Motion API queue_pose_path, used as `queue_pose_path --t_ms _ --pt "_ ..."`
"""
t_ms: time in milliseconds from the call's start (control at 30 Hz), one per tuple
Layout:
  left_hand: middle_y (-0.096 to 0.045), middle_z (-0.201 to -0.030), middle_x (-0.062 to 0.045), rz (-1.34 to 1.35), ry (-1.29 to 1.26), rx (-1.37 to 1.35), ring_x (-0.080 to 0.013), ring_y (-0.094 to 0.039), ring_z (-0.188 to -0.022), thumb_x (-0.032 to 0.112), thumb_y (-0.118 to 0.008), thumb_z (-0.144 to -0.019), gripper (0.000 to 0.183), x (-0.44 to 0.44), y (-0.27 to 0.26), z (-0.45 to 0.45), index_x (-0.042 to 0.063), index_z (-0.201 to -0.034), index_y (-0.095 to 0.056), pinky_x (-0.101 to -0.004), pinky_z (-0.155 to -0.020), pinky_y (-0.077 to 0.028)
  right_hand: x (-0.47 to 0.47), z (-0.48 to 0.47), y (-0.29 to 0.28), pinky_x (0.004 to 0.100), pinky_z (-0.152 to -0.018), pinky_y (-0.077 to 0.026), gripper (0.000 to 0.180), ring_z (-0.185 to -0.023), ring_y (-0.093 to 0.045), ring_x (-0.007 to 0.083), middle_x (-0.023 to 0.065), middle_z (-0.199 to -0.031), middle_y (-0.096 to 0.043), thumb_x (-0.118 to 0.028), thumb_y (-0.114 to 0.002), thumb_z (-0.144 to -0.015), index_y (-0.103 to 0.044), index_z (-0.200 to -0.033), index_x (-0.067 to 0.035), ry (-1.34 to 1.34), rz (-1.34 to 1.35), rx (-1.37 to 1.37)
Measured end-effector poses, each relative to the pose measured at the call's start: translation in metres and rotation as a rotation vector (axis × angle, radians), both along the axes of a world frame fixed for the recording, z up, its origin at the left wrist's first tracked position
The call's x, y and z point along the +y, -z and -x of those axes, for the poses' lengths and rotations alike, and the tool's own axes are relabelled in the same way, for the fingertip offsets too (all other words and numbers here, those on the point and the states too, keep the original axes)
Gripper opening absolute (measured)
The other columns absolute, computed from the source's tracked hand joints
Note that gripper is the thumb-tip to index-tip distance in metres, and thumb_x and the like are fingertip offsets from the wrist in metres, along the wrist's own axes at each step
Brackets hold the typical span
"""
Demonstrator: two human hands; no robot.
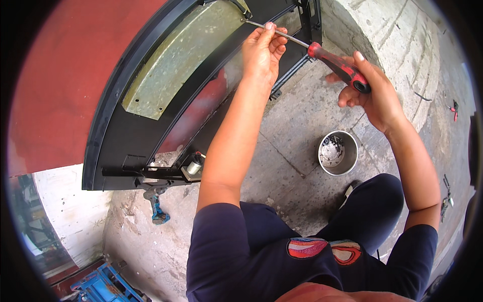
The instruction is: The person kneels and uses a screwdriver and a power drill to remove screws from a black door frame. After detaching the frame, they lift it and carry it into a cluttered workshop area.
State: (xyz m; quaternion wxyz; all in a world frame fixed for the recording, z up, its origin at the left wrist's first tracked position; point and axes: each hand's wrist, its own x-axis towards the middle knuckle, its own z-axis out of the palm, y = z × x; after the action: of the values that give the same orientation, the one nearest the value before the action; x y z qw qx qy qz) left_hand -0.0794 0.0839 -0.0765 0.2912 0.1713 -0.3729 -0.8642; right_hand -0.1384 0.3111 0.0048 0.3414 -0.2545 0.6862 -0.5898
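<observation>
A screwdriver with a red-and-black handle (337, 65) slants across the top of the view. My left hand (262, 51) pinches its metal shaft between thumb and fingers. Around the handle's butt end, my right hand (371, 88) has a loose hold, with some fingers spread. The tip meets a screw at the upper corner of a curved galvanized metal plate (185, 62). This plate is set in a black curved frame (120, 151), which leans against a red wall. A black cable end (247, 14) hangs close to the tip.
A steel pot (354, 158) with small dark hardware inside stands on the concrete floor. A blue cordless drill (158, 211) lies below the frame, near a small motor (194, 166). Red-handled pliers (454, 111) lie far right. A concrete ramp (385, 45) rises behind my right hand.
</observation>
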Motion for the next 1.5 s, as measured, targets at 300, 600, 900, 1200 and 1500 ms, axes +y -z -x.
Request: queue_pose_path --t_ms 300,600,900,1200,1500 --pt "-0.069 -0.091 -0.009 -0.018 -0.017 0.029 -0.0108 -0.063 -0.071 0.02 -0.063 -0.095 0.013 -0.001 -0.003 0.004 0.007 -0.095 -0.061 -0.0252 -0.063 -0.053 0.005 0.032 0.015 0.0272 -0.056 -0.047 0.041 -0.066 -0.063 0.0154 0.01 -0.091 -0.065 -0.029 -0.051 -0.099 -0.053 -0.127 0.0 -0.131 0.146 -0.18" --pt "-0.068 -0.09 -0.007 -0.033 -0.052 0.032 -0.0088 -0.061 -0.07 0.021 -0.064 -0.095 0.013 -0.003 -0.003 0.004 0.008 -0.093 -0.061 -0.0235 -0.06 -0.052 0.005 0.011 0.004 0.0268 -0.055 -0.047 0.042 -0.064 -0.063 0.0148 0.0112 -0.091 -0.066 -0.034 -0.044 -0.102 -0.056 -0.119 0.003 -0.076 0.077 0.038" --pt "-0.067 -0.085 -0.007 -0.065 -0.096 0.012 -0.008 -0.058 -0.065 0.022 -0.065 -0.094 0.016 -0.006 0.002 0.003 0.008 -0.09 -0.06 -0.0238 -0.059 -0.051 0.004 -0.012 -0.009 0.0267 -0.062 -0.05 0.051 -0.071 -0.062 0.0165 0.0143 -0.113 -0.064 -0.032 -0.061 -0.093 -0.05 -0.133 -0.001 -0.057 -0.055 0.328" --pt "-0.069 -0.084 -0.009 -0.131 -0.044 0.156 -0.0097 -0.062 -0.064 0.019 -0.06 -0.097 0.016 -0.016 0.014 0.024 0.006 -0.088 -0.06 -0.0228 -0.056 -0.052 -0.006 0.001 -0.006 0.0246 -0.05 -0.038 0.045 -0.042 -0.04 0.0098 0.0081 -0.07 -0.06 -0.037 -0.041 -0.103 -0.057 -0.115 0.003 0.086 0.061 -0.307" --pt "-0.066 -0.078 -0.004 -0.117 0.0 0.11 -0.0086 -0.06 -0.063 0.02 -0.062 -0.096 0.018 -0.016 0.019 0.03 0.005 -0.086 -0.062 -0.0204 -0.056 -0.049 -0.003 -0.005 0.014 0.0259 -0.077 -0.052 0.043 -0.083 -0.063 0.0145 0.0111 -0.102 -0.066 -0.016 -0.066 -0.091 -0.056 -0.13 0.0 -0.022 -0.06 1.51"
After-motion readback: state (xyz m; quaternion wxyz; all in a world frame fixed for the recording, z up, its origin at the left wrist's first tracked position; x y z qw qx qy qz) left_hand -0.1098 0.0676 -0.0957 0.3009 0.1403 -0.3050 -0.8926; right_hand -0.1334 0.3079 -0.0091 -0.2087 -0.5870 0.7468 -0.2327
